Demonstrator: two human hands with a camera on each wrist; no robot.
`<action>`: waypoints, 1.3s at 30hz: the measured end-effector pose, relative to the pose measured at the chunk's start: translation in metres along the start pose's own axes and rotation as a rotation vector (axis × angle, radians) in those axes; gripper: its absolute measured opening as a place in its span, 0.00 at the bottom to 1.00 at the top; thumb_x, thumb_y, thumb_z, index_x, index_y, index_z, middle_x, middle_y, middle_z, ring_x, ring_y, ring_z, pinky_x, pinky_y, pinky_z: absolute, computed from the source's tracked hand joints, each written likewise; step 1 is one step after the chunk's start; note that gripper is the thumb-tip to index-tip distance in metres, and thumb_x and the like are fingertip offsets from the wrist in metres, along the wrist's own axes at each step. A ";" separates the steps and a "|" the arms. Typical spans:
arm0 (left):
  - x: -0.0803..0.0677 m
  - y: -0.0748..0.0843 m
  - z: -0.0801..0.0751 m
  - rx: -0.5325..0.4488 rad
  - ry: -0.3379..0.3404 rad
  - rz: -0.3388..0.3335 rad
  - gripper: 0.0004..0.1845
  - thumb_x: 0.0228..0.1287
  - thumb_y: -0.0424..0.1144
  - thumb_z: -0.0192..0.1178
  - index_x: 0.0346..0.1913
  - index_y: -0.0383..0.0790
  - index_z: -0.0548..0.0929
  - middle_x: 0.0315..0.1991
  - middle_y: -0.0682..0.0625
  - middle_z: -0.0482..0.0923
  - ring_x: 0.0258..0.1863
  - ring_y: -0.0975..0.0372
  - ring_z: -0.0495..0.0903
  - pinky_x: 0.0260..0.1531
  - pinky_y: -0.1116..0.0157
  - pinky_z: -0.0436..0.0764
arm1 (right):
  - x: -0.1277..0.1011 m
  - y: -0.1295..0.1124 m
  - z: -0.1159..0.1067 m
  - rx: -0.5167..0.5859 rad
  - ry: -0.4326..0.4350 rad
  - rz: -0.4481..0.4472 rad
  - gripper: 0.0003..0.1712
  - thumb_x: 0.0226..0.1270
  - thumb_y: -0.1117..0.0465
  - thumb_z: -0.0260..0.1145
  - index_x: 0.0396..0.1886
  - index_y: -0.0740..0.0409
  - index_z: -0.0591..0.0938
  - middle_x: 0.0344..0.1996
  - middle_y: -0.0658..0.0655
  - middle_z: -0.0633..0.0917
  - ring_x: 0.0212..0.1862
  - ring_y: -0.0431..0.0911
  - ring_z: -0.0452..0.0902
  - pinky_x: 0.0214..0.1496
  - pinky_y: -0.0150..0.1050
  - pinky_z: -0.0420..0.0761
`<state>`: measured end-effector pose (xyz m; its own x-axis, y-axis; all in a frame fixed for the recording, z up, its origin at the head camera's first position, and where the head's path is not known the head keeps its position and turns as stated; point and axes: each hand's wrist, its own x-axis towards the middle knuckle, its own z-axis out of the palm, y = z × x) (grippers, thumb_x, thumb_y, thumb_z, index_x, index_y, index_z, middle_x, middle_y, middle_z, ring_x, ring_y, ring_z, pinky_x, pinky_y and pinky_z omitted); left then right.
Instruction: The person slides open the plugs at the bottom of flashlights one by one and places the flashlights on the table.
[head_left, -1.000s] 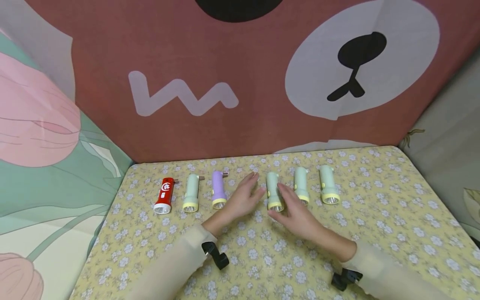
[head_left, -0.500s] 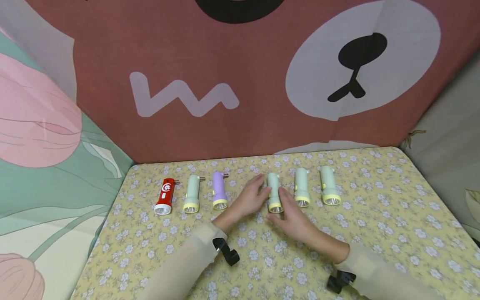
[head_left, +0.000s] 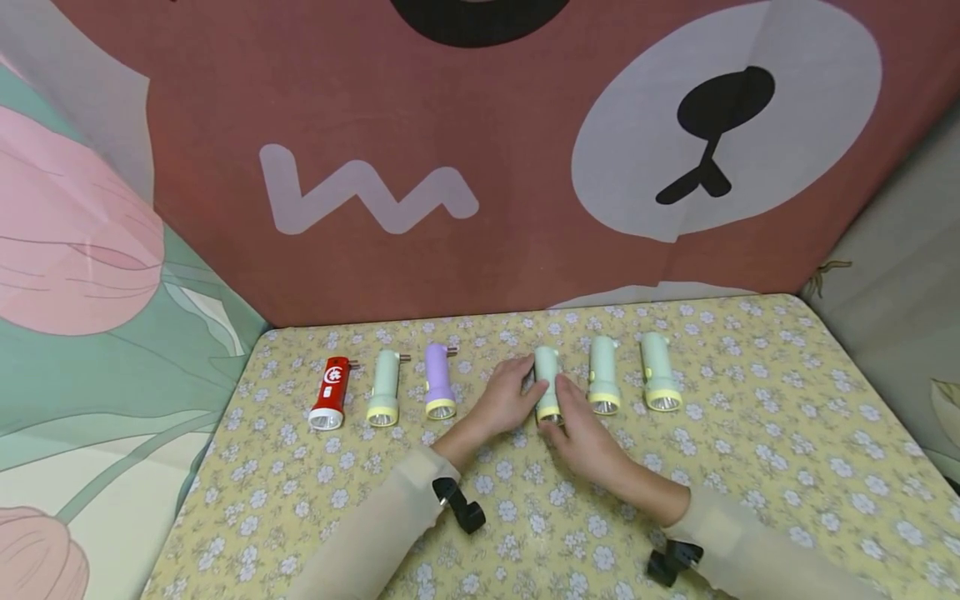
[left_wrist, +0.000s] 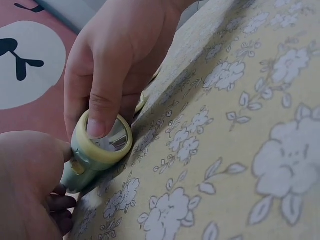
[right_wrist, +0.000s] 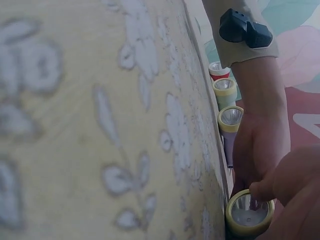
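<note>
We close both hands, left (head_left: 504, 400) and right (head_left: 581, 425), around the middle torch (head_left: 547, 379), fourth in the row on the table (head_left: 750, 467). Grasp step; next calls for a level lift.

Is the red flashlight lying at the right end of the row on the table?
No, the red flashlight lies at the left end of the row; a pale green flashlight lies at the right end.

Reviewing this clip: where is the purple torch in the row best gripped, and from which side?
Grip the purple torch around its slim barrel, coming from above: it lies flat on the table, lens toward the person, with gaps either side for fingers. The wider yellow lens rim probably gives a poorer hold.
</note>
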<state>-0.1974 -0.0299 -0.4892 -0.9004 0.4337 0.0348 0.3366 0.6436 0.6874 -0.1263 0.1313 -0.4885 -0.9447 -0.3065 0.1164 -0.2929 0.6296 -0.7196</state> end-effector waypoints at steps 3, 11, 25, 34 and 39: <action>0.000 -0.001 0.001 -0.011 0.001 -0.004 0.30 0.79 0.43 0.54 0.75 0.29 0.65 0.72 0.37 0.69 0.74 0.46 0.62 0.75 0.51 0.61 | 0.001 -0.001 0.000 -0.027 0.005 -0.012 0.41 0.75 0.69 0.62 0.74 0.83 0.50 0.74 0.81 0.55 0.75 0.71 0.53 0.72 0.62 0.62; -0.001 -0.002 0.000 -0.084 -0.001 -0.036 0.30 0.79 0.43 0.54 0.75 0.30 0.65 0.72 0.38 0.69 0.75 0.47 0.61 0.75 0.52 0.61 | 0.005 0.000 -0.001 -0.090 0.033 -0.008 0.39 0.73 0.67 0.65 0.73 0.82 0.58 0.71 0.80 0.62 0.70 0.70 0.63 0.69 0.60 0.70; -0.003 0.008 -0.016 -0.380 -0.032 -0.102 0.32 0.81 0.41 0.52 0.80 0.36 0.56 0.72 0.39 0.68 0.69 0.51 0.71 0.67 0.56 0.73 | 0.012 -0.009 -0.009 -0.007 0.114 -0.043 0.40 0.69 0.65 0.70 0.73 0.78 0.62 0.71 0.77 0.65 0.71 0.67 0.65 0.68 0.53 0.72; -0.006 0.011 -0.026 -0.496 -0.026 -0.096 0.32 0.80 0.37 0.53 0.80 0.35 0.56 0.63 0.34 0.77 0.61 0.49 0.79 0.55 0.59 0.83 | 0.014 -0.012 -0.012 0.024 0.147 -0.070 0.41 0.65 0.64 0.73 0.72 0.76 0.65 0.71 0.75 0.66 0.71 0.66 0.66 0.65 0.49 0.76; -0.007 0.009 -0.031 -0.627 -0.028 -0.124 0.30 0.79 0.36 0.54 0.78 0.34 0.59 0.69 0.36 0.70 0.64 0.47 0.77 0.52 0.56 0.84 | 0.012 -0.013 -0.011 0.044 0.155 -0.080 0.42 0.63 0.65 0.74 0.72 0.75 0.66 0.72 0.74 0.67 0.71 0.65 0.67 0.64 0.46 0.77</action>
<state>-0.1968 -0.0463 -0.4611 -0.9121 0.4012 -0.0850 -0.0023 0.2023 0.9793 -0.1352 0.1273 -0.4705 -0.9311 -0.2387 0.2759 -0.3645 0.5744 -0.7330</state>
